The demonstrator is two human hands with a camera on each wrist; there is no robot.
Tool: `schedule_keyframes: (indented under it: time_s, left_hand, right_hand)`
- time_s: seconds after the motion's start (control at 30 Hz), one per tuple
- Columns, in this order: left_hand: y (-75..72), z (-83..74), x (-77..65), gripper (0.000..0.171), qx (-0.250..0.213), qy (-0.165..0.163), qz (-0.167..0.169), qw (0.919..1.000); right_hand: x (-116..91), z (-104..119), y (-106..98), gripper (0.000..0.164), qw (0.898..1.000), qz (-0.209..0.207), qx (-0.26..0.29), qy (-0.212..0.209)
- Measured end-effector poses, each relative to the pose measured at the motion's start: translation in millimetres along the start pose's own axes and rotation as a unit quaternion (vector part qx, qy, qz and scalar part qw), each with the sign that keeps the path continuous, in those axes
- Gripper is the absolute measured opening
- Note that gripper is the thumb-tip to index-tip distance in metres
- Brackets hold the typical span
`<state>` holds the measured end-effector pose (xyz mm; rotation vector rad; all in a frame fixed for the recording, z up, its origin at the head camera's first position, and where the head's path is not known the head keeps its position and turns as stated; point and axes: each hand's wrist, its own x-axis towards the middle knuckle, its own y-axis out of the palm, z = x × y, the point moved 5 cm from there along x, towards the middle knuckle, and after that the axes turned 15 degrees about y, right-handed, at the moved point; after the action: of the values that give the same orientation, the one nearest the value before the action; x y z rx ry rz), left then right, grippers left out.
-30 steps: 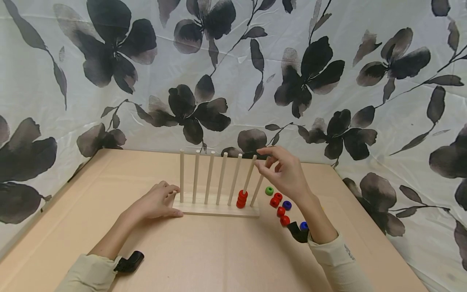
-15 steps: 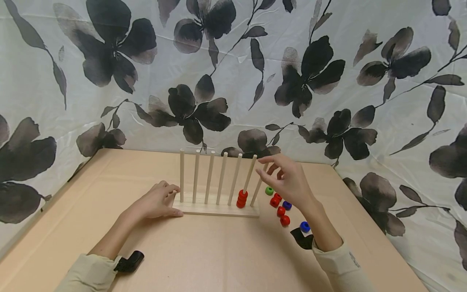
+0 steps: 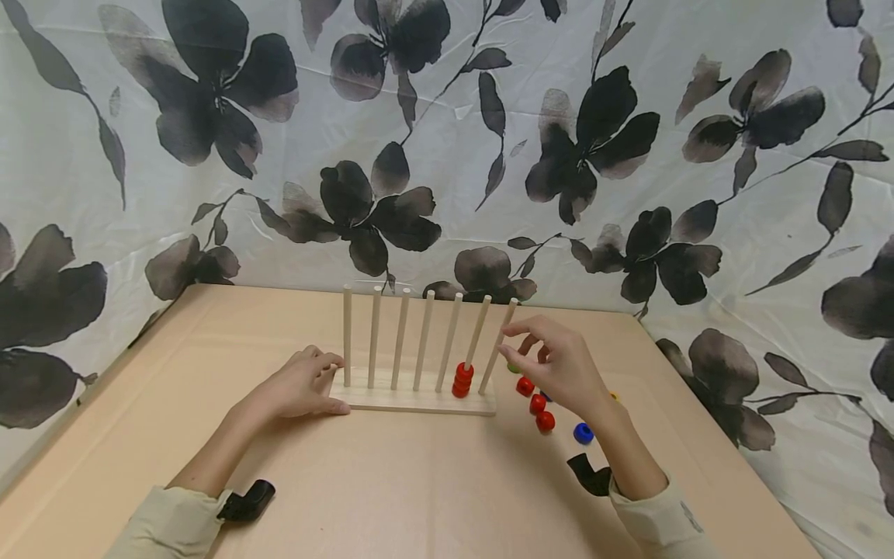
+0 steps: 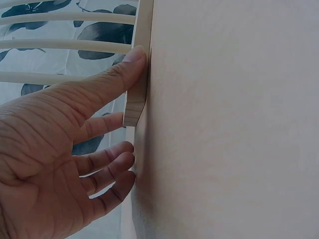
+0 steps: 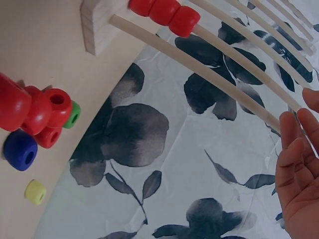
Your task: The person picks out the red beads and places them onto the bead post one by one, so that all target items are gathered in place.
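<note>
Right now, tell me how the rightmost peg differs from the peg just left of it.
The rightmost peg is bare, while the peg just left of it carries a stack of red beads low down. The right hand is beside the rightmost peg; the peg just left of it is farther from that hand. Both are slim, pale rods standing in one wooden base.

The rack is smooth matt wood, the beads glossy.
</note>
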<state>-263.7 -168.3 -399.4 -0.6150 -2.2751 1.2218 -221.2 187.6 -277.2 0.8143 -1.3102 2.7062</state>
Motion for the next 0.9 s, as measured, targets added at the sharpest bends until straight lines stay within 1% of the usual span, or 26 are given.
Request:
schedule_keyframes:
  time_s: [0.17, 0.5, 0.7, 0.9]
  left_hand:
    - [0.1, -0.4, -0.1, 0.078, 0.001, 0.0, 0.0, 1.0]
    - [0.3, 0.9, 0.8, 0.077, 0.001, -0.002, -0.001, 1.0]
    - [-0.1, -0.1, 0.1, 0.078, 0.002, -0.001, 0.0, 1.0]
    - [-0.5, 0.0, -0.4, 0.078, 0.002, 0.001, 0.0, 1.0]
  right_hand:
    - [-4.8, -8.0, 2.0, 0.025, 1.0, 0.01, -0.006, 0.015]
    - [-12.1, -18.6, 5.7, 0.026, 0.999, 0.02, -0.012, 0.026]
    - [-15.9, -24.0, 8.7, 0.027, 0.998, 0.03, -0.013, 0.046]
    - [-21.9, -30.1, 10.8, 0.025, 0.997, 0.042, -0.008, 0.058]
